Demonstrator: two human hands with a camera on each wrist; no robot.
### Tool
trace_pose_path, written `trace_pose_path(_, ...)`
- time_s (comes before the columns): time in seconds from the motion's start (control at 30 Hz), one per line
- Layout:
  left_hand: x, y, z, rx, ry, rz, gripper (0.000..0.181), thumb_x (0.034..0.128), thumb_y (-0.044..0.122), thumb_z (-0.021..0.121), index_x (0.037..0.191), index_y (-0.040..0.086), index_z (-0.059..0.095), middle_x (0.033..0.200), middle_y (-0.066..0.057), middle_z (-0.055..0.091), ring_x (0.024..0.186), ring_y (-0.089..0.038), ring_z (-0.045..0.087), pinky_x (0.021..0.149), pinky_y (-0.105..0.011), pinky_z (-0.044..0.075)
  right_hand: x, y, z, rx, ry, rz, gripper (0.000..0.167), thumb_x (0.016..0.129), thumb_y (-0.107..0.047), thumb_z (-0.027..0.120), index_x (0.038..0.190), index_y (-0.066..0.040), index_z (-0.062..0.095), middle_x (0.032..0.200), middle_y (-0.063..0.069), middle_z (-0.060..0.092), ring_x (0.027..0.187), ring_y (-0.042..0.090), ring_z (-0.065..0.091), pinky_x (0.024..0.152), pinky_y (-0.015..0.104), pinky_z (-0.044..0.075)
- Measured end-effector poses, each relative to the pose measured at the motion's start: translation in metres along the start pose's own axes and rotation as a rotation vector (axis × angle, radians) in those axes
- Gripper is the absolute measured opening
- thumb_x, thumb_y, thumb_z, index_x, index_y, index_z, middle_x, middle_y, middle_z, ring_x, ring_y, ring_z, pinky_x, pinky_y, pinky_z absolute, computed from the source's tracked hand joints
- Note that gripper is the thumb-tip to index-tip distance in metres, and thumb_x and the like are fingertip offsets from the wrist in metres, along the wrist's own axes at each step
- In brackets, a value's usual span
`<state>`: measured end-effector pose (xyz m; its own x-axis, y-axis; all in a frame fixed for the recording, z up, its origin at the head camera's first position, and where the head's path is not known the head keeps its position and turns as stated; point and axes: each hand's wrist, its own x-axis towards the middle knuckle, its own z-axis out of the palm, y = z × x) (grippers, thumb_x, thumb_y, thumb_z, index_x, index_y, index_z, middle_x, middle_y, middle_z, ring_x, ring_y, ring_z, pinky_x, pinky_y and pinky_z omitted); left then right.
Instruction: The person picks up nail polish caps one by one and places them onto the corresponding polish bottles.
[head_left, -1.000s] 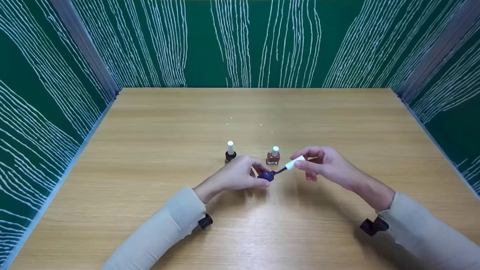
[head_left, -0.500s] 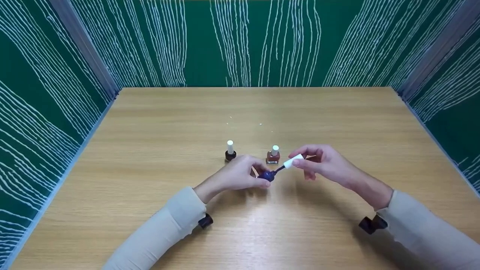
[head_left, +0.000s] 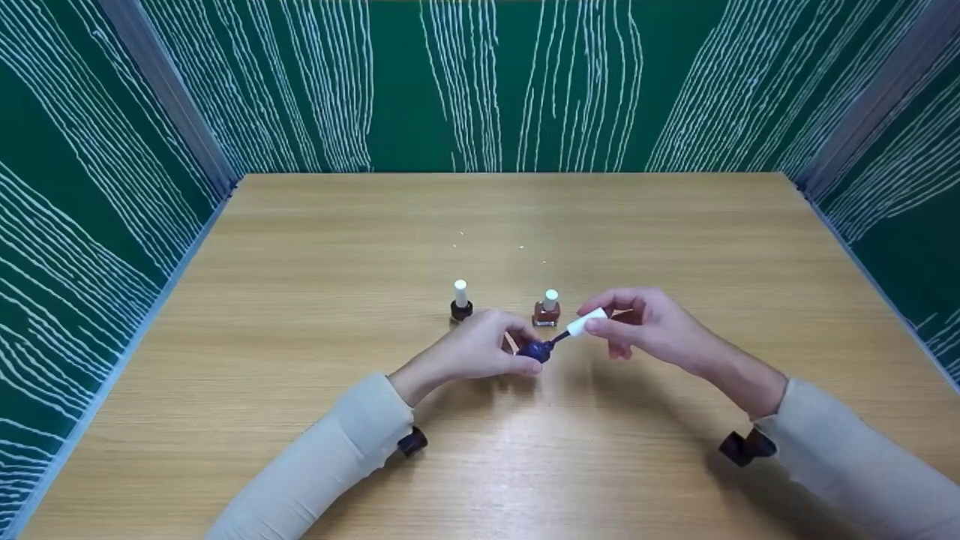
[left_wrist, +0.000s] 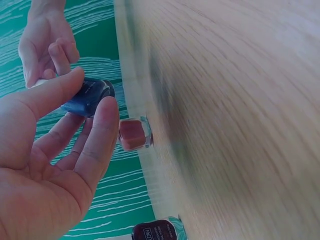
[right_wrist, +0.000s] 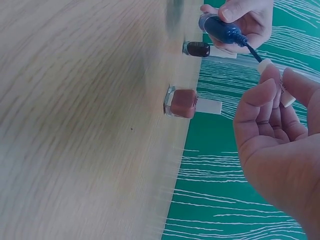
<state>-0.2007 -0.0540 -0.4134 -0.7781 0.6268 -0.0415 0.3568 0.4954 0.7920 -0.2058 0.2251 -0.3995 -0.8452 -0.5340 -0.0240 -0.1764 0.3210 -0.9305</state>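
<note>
My left hand (head_left: pixel 487 346) pinches a dark blue nail polish bottle (head_left: pixel 535 351), held tilted above the table with its neck toward the right. With thumb and fingers my right hand (head_left: pixel 651 327) grips the white brush cap (head_left: pixel 586 322). From the cap a dark brush stem (right_wrist: pixel 254 52) runs to the bottle's mouth; its tip is hidden at the neck. Just behind the hands a reddish-brown nail polish bottle (head_left: pixel 547 310) stands upright with its white cap on. Beyond the left hand stands a capped dark nail polish bottle (head_left: pixel 461 303), partly covered by the hand.
The wooden table (head_left: pixel 360 247) bears a few tiny white specks (head_left: pixel 522 247) behind the bottles. Green walls (head_left: pixel 405 90) with white wavy lines enclose its back and sides. A small black device (head_left: pixel 747 448) sits at the right wrist, and another (head_left: pixel 412 442) at the left.
Between the first and second frames my right hand shifts slightly left and up with the brush cap, bringing it a little nearer the bottle. The left hand stays almost still.
</note>
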Motion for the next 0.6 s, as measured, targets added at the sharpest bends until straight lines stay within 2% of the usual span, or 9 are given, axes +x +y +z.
trace_pose_path(0.13,0.0004,0.0001,0.0005,0.002,0.0,-0.001,0.024,0.0852,0.019,0.084,0.107,0.013,0.076,0.092,0.012,0.072,0.089,-0.016,0.068,0.073,-0.025,0.051,-0.0005,-0.0021,0.0006,-0.003,0.0,0.006,0.032,0.096,-0.025,0.073,0.12,-0.005,0.069,0.09,0.018,0.061,0.062,0.026,0.06,0.058,0.029,0.054)
trace_pose_path(0.37,-0.0002,0.0012,0.0003,-0.004,0.0,-0.009,0.023,0.085,0.019,0.084,0.107,0.014,0.076,0.091,0.013,0.071,0.089,-0.016,0.068,0.074,-0.026,0.051,-0.0006,-0.0021,0.0015,-0.012,-0.009,0.002,0.033,0.095,-0.024,0.074,0.121,-0.004,0.069,0.098,0.032,0.059,0.062,0.025,0.06,0.059,0.029,0.054)
trace_pose_path(0.6,-0.0015,0.0012,0.0012,0.001,-0.001,-0.014,0.024,0.0851,0.019,0.084,0.107,0.015,0.076,0.091,0.012,0.071,0.088,-0.015,0.067,0.072,-0.026,0.05,-0.0001,-0.0004,0.0035,-0.024,-0.016,-0.016,0.033,0.095,-0.024,0.074,0.119,-0.003,0.069,0.097,0.026,0.061,0.062,0.029,0.059,0.058,0.029,0.054)
